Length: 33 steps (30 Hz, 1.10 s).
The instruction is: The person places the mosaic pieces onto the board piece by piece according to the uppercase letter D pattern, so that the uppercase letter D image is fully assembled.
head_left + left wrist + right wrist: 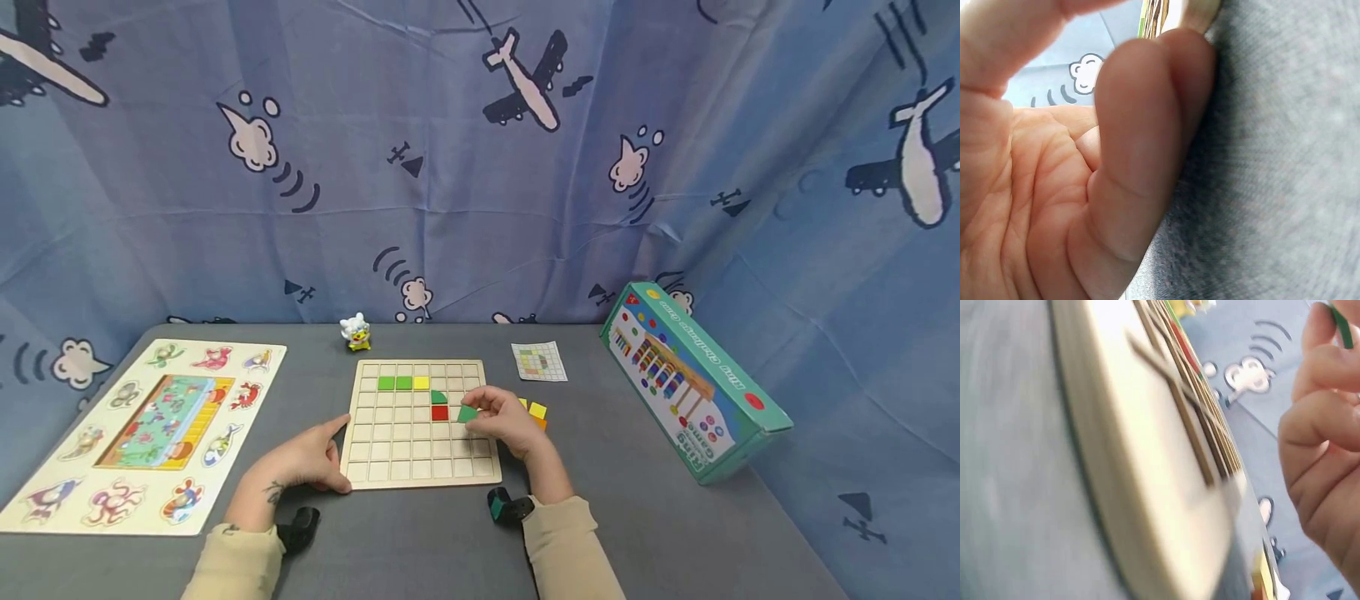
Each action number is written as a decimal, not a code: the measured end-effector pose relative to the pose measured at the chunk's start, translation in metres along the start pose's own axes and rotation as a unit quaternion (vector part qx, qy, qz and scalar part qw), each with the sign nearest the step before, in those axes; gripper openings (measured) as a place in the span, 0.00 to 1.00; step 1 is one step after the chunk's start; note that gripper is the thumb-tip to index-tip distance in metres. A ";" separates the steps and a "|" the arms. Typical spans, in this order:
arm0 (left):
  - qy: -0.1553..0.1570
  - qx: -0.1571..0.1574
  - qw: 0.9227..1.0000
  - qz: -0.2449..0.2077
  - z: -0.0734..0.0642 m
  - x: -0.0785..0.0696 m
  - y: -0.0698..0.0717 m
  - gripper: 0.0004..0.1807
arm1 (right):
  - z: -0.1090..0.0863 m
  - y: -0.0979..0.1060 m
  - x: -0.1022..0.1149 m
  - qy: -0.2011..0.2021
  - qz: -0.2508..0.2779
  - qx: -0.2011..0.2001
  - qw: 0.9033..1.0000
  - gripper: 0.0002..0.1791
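Note:
A wooden grid board [390, 450] lies on the grey table, bearing two green squares [395, 383], a yellow square [422, 383], a green quarter-round tile [438, 397] and a red square [439, 412]. My right hand [504, 418] pinches a green tile [467, 413] over the board's right part, beside the red square. In the right wrist view, a thin edge of that green tile [1342, 328] shows between the fingertips. My left hand [307, 458] rests at the board's left edge, index finger extended to the side and thumb at the near corner.
Yellow and orange blocks [537, 411] sit right of the board, partly behind my right hand. A printed grid card [555, 362] lies farther back. A small figurine [356, 332] stands behind the board. An animal picture board [247, 358] lies left; a green game box [693, 383] stands right.

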<state>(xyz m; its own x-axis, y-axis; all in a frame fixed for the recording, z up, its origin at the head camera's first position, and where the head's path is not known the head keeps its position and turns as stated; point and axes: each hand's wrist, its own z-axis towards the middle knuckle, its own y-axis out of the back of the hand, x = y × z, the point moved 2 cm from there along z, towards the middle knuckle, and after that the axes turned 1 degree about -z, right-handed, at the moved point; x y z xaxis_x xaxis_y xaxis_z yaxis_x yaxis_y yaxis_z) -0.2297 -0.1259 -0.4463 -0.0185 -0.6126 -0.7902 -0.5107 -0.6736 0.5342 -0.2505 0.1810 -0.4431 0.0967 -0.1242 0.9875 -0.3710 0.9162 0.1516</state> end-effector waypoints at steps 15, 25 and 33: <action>0.002 -0.006 1.000 0.001 -0.001 -0.001 -0.001 0.61 | 0.024 -0.030 0.003 -0.122 -0.073 0.001 0.990 0.17; 0.005 -0.007 1.000 -0.002 0.000 -0.001 -0.001 0.60 | 0.028 -0.040 0.006 -0.157 -0.177 -0.057 0.970 0.13; 0.008 -0.008 1.000 0.001 -0.001 -0.002 -0.001 0.60 | 0.028 -0.045 0.012 -0.184 -0.212 -0.074 0.957 0.13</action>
<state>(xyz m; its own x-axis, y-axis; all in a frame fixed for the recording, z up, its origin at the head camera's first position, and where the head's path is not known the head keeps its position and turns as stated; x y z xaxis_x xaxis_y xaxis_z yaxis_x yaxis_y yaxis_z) -0.2284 -0.1246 -0.4448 -0.0055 -0.6202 -0.7844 -0.4961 -0.6794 0.5406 -0.2588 0.1275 -0.4372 -0.1317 -0.5972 0.7912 -0.2328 0.7945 0.5609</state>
